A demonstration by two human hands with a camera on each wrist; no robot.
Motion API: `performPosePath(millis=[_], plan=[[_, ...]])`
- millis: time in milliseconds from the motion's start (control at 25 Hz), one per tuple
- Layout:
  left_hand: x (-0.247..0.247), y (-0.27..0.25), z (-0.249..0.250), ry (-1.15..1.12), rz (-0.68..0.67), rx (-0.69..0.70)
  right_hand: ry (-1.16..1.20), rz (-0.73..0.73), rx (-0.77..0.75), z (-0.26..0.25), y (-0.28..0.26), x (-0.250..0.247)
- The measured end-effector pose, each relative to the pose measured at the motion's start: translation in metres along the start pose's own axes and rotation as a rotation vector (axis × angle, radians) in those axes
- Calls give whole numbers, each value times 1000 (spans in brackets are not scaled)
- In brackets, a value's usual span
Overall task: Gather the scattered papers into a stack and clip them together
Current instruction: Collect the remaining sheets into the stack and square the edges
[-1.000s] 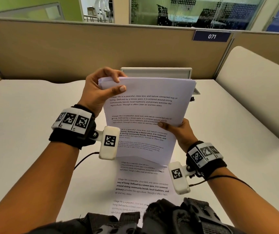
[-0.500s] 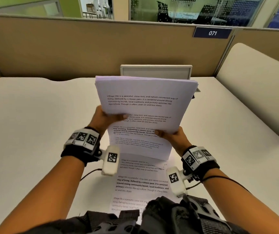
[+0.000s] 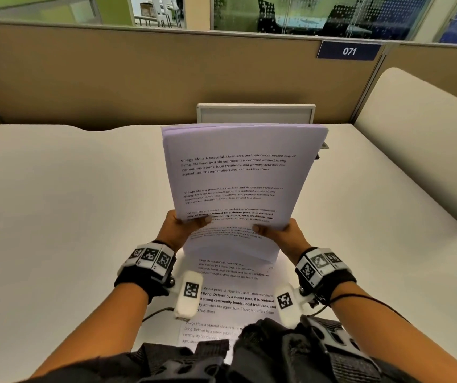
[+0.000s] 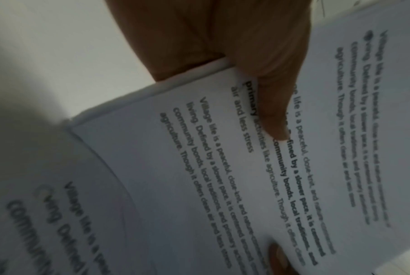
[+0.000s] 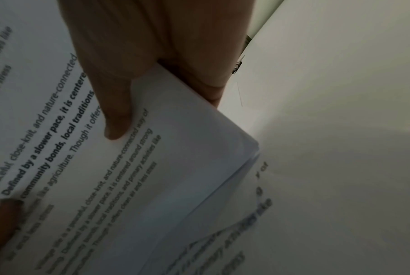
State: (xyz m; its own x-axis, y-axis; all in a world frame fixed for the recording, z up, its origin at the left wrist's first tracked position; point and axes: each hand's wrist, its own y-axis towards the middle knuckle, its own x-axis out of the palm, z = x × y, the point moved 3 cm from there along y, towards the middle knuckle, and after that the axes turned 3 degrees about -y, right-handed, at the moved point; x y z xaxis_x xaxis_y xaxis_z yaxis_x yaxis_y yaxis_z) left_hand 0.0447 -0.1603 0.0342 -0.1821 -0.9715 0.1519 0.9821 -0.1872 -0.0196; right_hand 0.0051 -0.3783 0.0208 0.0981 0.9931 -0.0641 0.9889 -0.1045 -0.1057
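A stack of printed papers (image 3: 238, 175) stands on its lower edge, leaning away from me, over a loose printed sheet (image 3: 235, 299) that lies flat on the white table (image 3: 69, 217). My left hand (image 3: 191, 223) pinches the stack's lower left side, thumb on the front page. My right hand (image 3: 270, 230) pinches the lower right side the same way. The left wrist view shows the left thumb (image 4: 270, 111) pressed on the text, and the right wrist view shows the right thumb (image 5: 114, 111) on the stack (image 5: 175, 148). A small dark binder clip (image 3: 316, 156) lies just behind the stack's right edge.
A white box (image 3: 255, 113) stands at the back of the table against the beige partition (image 3: 138, 78). A padded cream panel (image 3: 429, 147) borders the table on the right. A cable (image 3: 155, 313) trails from my left wrist.
My left hand has slid from the stack's top left corner down to its lower left side. The stack has come down and forward a little, and both wrists sit lower.
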Motion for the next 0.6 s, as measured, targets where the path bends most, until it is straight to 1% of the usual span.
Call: performPosePath(millis=[160,280,360,440,520,600], plan=[[-1,-1,5,94,85,8,-20,17,31,-1,2,0],[-12,-4,12,67,188,20,-137,-46,47,0,2,-3],[-30,-8,14,33,286,3,-347,-98,87,6,0,-9],[-50,-16,15,28,366,-23,-638,-152,128,10,-7,-18],[-69,-27,13,41,417,-57,-920,-248,127,13,-15,-22],[-82,-39,10,40,457,-87,-1135,-367,139,20,-24,-22]])
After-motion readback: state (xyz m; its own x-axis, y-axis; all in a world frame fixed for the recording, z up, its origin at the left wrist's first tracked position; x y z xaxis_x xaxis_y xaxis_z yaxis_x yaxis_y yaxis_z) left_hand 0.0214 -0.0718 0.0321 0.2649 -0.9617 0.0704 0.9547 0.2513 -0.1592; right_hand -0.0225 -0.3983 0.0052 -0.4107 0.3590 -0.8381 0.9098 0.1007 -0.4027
